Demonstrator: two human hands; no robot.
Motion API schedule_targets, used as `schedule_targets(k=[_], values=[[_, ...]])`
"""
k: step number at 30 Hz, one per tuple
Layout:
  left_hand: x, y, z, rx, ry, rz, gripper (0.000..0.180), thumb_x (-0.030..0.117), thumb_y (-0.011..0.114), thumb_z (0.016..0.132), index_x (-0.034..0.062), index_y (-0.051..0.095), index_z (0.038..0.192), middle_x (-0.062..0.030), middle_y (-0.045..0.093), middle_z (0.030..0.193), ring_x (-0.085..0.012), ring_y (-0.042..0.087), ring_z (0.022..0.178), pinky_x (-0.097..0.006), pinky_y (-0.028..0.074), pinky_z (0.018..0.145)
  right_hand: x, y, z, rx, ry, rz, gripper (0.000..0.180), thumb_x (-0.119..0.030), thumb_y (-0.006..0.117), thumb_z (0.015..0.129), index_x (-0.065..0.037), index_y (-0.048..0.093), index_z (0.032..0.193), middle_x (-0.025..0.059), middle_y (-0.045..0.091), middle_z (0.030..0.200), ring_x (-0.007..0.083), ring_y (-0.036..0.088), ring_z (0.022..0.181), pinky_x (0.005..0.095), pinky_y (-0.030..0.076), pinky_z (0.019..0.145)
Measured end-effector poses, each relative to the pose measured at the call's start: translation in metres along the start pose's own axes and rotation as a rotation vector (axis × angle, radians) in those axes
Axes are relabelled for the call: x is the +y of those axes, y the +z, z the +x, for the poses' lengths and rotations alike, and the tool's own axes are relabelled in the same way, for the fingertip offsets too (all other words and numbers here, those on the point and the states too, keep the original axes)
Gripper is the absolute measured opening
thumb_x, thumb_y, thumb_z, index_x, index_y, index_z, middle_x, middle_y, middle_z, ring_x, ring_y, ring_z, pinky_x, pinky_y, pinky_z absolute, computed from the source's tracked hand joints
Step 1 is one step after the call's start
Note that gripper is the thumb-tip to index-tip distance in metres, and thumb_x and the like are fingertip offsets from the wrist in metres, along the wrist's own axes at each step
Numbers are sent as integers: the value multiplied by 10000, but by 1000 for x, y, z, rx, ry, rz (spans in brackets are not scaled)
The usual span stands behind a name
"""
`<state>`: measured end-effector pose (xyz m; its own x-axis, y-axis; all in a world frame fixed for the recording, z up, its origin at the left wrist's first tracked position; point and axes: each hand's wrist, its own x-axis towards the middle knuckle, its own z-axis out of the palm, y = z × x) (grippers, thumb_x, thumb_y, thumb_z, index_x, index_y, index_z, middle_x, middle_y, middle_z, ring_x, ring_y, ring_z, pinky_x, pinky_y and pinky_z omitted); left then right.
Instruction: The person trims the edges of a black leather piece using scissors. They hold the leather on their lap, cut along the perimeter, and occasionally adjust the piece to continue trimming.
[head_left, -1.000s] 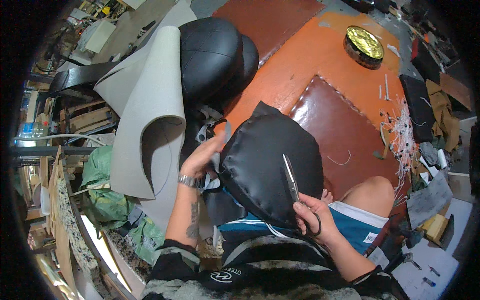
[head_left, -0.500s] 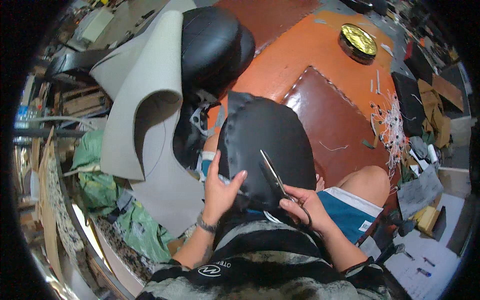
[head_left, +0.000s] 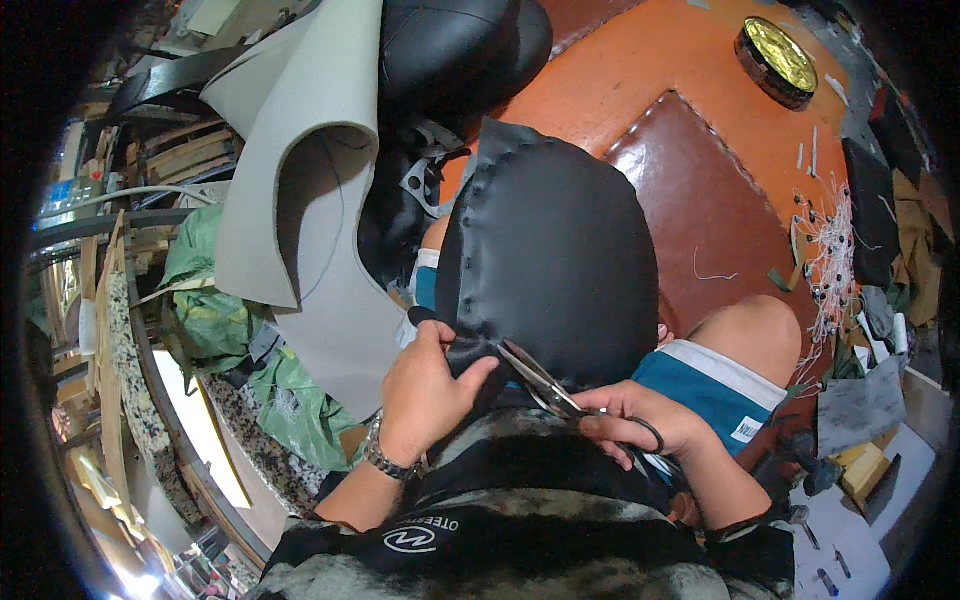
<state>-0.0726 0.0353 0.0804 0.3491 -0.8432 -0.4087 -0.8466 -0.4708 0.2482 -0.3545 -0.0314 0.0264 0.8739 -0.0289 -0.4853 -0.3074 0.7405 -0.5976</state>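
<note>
A rounded black leather-like cushion [head_left: 560, 250] lies in my lap, with a gathered, puckered edge and a loose flap along its left side. My left hand [head_left: 432, 388] pinches a fold of that black flap at the lower left corner, thumb toward the scissors. In my right hand [head_left: 640, 420] are metal scissors [head_left: 545, 380], fingers through the dark handles. Their blades point up and left, the tips at the fold beside my left thumb. Whether the blades have the material between them cannot be made out.
Left of the cushion hangs a curled grey foam sheet [head_left: 300, 130], with green plastic sacking [head_left: 205, 300] beyond it. A larger black padded seat [head_left: 450, 50] stands behind. On the orange floor covering lie a brown sheet [head_left: 690, 200], a round gold-topped tin [head_left: 777, 60] and tangled white strings [head_left: 828, 250].
My left hand has closed on the flap's corner. The scissors have come down and left, their tips now at that fold. The whole view has shifted slightly.
</note>
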Motion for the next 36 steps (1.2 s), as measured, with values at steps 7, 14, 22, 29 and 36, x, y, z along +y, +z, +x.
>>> schedule_targets(k=[7,14,22,29,36], values=[[-24,11,11,-380,-77,-762,264,201,717,1007,-28,713,1139,-22,735,956,-119,634,833,-303,528,785,0,-6,7,19,6,-8,309,-189,585,1090,-60,684,1353,-38,565,684,42,515,519,216,420,488],[-20,12,10,-487,-295,-1286,297,110,599,1063,9,653,1337,-19,732,1229,-108,678,1061,-283,528,969,15,-11,14,-12,-32,124,401,-345,667,1049,-78,691,1348,-49,541,685,46,495,519,219,379,471],[-21,10,6,-482,-83,-1000,309,127,594,1075,17,640,1360,-6,707,1247,-103,625,1117,-290,483,1027,24,-8,27,-12,-48,244,330,-331,703,1046,-92,726,1273,-89,575,701,18,482,526,222,351,455],[-21,8,10,-421,64,-869,280,153,584,1079,-10,641,1299,-35,709,1189,-123,597,1078,-304,487,986,31,-6,32,-7,-94,204,416,-344,719,1026,-106,699,1365,-88,556,706,22,462,539,215,334,477],[-24,6,11,-477,0,-904,351,162,590,1069,0,611,1380,-52,703,1256,-131,614,1148,-312,482,1034,31,-3,34,18,-107,132,450,-357,708,1028,-98,676,1394,-78,515,681,29,455,533,219,344,478]])
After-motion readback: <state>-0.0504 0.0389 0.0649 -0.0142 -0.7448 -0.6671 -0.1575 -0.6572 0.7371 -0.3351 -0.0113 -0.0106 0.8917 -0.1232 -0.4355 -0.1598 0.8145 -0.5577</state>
